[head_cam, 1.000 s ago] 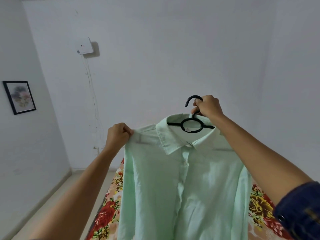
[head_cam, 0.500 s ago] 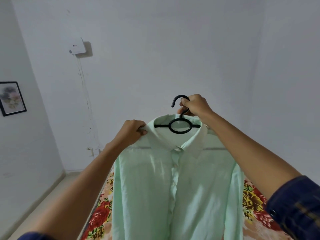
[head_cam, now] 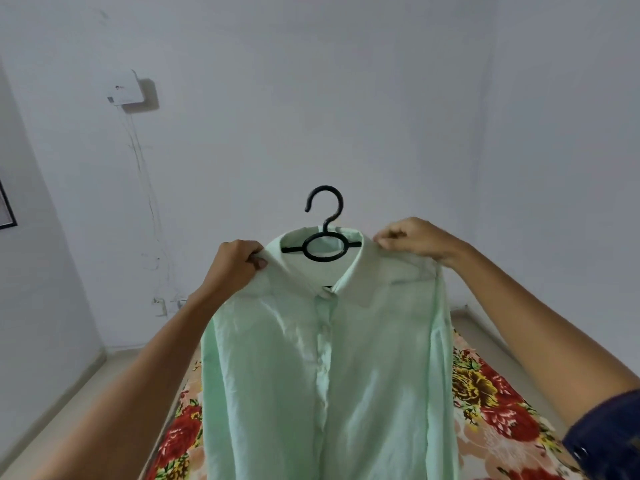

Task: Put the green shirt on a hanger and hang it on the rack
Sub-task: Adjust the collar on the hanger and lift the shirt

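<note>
A pale green button-up shirt [head_cam: 325, 368] hangs in front of me, held up in the air, its front facing me. A black plastic hanger [head_cam: 323, 233] sits inside the collar, its hook standing free above the neckline. My left hand [head_cam: 235, 265] pinches the shirt's shoulder just left of the collar. My right hand [head_cam: 415, 240] pinches the other shoulder, right of the collar. Neither hand touches the hook. No rack is in view.
Below the shirt lies a bed with a floral sheet [head_cam: 491, 400]. A white wall [head_cam: 311, 98] stands close behind, with a small white box [head_cam: 126, 88] and cables running down. A picture frame [head_cam: 5, 206] shows at the left edge. Floor [head_cam: 69, 393] runs along the left.
My right hand has let go of the hanger's hook and now grips the shirt's right shoulder. My left hand stays on the left shoulder. The shirt sits squarer on the hanger.
</note>
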